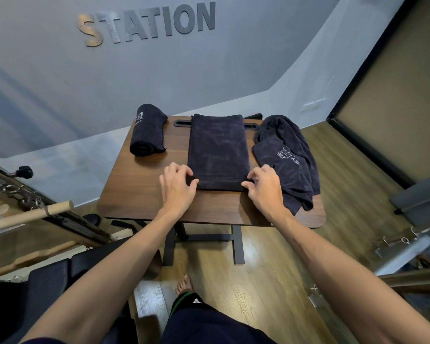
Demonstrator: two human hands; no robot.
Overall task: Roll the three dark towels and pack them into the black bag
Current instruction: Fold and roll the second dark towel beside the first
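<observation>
Gripping the near edge of the flat towel, your left hand and right hand are pinching its two corners, fingers curled over a thin first fold of the roll. Each grip is clamped on the cloth. The towel is lying as a long dark rectangle down the middle of the table, its nap soft and slightly mottled. The table is showing a smooth brown wood-grain top with rounded corners. At far left a rolled towel is sitting as a snug cylinder, its spiral end facing you. At right a loose towel is lying crumpled, pale stitched lettering showing, one fold hanging over the table edge. No bag visible.
</observation>
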